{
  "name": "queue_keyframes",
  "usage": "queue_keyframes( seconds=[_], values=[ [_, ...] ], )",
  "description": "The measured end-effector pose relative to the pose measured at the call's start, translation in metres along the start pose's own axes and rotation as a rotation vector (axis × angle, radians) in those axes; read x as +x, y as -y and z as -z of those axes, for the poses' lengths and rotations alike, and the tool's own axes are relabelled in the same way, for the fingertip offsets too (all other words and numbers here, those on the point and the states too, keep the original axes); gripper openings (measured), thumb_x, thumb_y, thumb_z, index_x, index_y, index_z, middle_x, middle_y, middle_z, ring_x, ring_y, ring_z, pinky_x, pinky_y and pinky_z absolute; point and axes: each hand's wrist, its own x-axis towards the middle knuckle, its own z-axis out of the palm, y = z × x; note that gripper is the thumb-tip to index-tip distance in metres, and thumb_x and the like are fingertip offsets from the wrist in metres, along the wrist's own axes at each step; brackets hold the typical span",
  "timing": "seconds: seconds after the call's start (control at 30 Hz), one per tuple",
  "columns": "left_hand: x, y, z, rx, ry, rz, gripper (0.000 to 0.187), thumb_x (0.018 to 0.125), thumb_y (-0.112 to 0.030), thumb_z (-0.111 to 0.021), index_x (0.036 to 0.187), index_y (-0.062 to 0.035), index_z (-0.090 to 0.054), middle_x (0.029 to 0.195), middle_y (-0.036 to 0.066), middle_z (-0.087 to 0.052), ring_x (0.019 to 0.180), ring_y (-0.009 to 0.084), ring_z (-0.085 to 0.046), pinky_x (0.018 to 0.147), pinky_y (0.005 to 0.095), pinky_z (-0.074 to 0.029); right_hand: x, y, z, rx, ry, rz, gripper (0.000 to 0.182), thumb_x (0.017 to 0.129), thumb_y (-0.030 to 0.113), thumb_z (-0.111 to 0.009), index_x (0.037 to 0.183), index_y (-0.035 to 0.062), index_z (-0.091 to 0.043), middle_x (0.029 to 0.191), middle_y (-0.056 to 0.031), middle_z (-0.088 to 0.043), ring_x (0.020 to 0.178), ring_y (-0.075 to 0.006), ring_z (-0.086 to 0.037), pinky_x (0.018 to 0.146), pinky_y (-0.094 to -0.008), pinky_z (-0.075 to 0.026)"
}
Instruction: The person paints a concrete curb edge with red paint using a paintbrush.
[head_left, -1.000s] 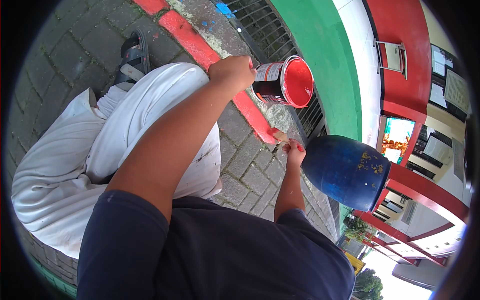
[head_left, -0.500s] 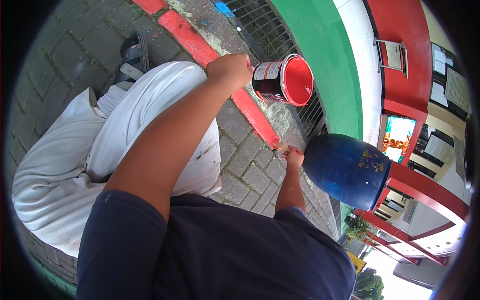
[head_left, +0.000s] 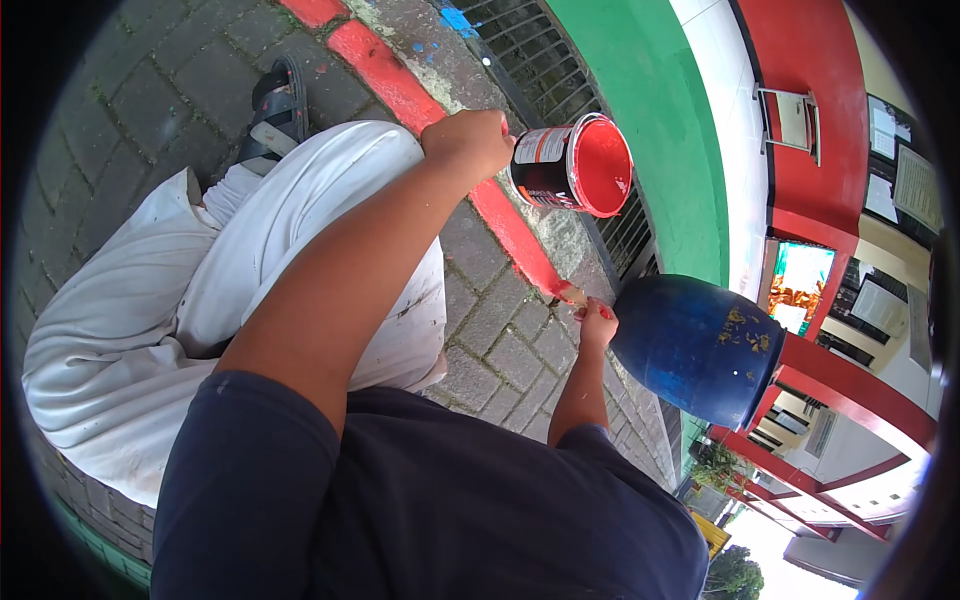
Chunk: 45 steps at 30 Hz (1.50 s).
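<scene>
Outdoors, grey paving blocks [head_left: 490, 330] run up to a kerb [head_left: 565, 232]; past it, a drain grating [head_left: 545, 70] and a wall band [head_left: 655, 140] in green.

Left hand [head_left: 467, 146] curled on the paint bucket [head_left: 543, 165] by its base; the exact part clasped is hidden. Bucket sits beside the kerb's red edge [head_left: 515, 230], over or on its bare top; cannot tell whether it bears weight there. Mouth faces up, red paint [head_left: 605, 165] inside.

Right hand [head_left: 597, 323] pinches the brush [head_left: 577, 296] by its pale handle, bristles at the end of the red stretch, just beside the barrel [head_left: 695, 345].

On technique, my judgement: light pressure, strokes along the kerb's edge, bristles flat, working back into wet red so no seam shows. Load modestly; an overfull brush would likely drip onto the blocks. Near the barrel, short strokes seem wiser. Bucket best held level, close to the brush.

Count: one bucket, one brush, one barrel, one sandal [head_left: 280, 105], two hands. Red stretches on the kerb edge: two, parted by a gap; part of the longer lies behind the left hand. Blocks: too many, and too cut off, to count.
</scene>
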Motion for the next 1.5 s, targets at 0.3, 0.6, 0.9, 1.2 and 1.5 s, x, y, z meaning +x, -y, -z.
queue_keyframes(
  seconds=[0.3, 0.6, 0.9, 1.2, 1.5],
  values=[
    [0.002, 0.001, -0.001, 0.011, -0.017, -0.01, 0.033, 0.094, -0.043, -0.059, 0.119, -0.0223, -0.067, 0.105, 0.007, -0.073, 0.101, 0.0274, -0.069, 0.086, 0.0428, -0.054, -0.023, -0.012, -0.005, -0.168, -0.048, 0.022, 0.019, 0.089, 0.015, -0.067, 0.095, -0.0005, -0.075, 0.074, -0.0116, -0.071, 0.061, -0.0188, -0.069, 0.058, -0.0323, -0.056],
    [0.0, 0.001, -0.007, 0.027, -0.013, -0.031, 0.033, 0.094, -0.044, -0.06, 0.119, -0.0235, -0.067, 0.105, 0.007, -0.073, 0.102, 0.0285, -0.069, 0.086, 0.044, -0.054, -0.041, 0.02, -0.038, 0.143, 0.117, 0.124, 0.019, 0.094, 0.013, -0.064, 0.099, -0.0037, -0.072, 0.074, -0.0092, -0.069, 0.06, -0.0167, -0.067, 0.06, -0.0281, -0.056],
    [-0.001, 0.0, -0.005, 0.038, -0.018, -0.02, 0.034, 0.093, -0.044, -0.059, 0.12, -0.0232, -0.066, 0.104, 0.007, -0.073, 0.102, 0.0281, -0.069, 0.087, 0.0441, -0.054, -0.021, -0.016, 0.004, -0.412, -0.081, 0.139, 0.018, 0.09, 0.016, -0.066, 0.096, 0.0013, -0.076, 0.076, -0.0108, -0.071, 0.064, -0.0168, -0.069, 0.063, -0.032, -0.057],
    [-0.002, 0.0, -0.009, 0.05, -0.012, -0.036, 0.033, 0.094, -0.043, -0.059, 0.119, -0.0231, -0.066, 0.101, 0.007, -0.073, 0.099, 0.0276, -0.07, 0.085, 0.0439, -0.054, -0.029, 0.016, -0.032, 0.293, 0.082, 0.003, 0.02, 0.088, 0.016, -0.068, 0.092, -0.0028, -0.075, 0.071, -0.0083, -0.071, 0.064, -0.0121, -0.069, 0.061, -0.0303, -0.057],
    [-0.003, -0.003, -0.008, 0.056, -0.017, -0.03, 0.033, 0.094, -0.044, -0.059, 0.119, -0.0232, -0.066, 0.105, 0.008, -0.073, 0.101, 0.0283, -0.069, 0.086, 0.0439, -0.054, -0.002, 0.024, -0.021, -0.616, -0.108, 0.293, 0.024, 0.082, 0.027, -0.07, 0.091, 0.0059, -0.078, 0.076, -0.0125, -0.074, 0.069, -0.021, -0.073, 0.069, -0.0359, -0.057]
  ],
)
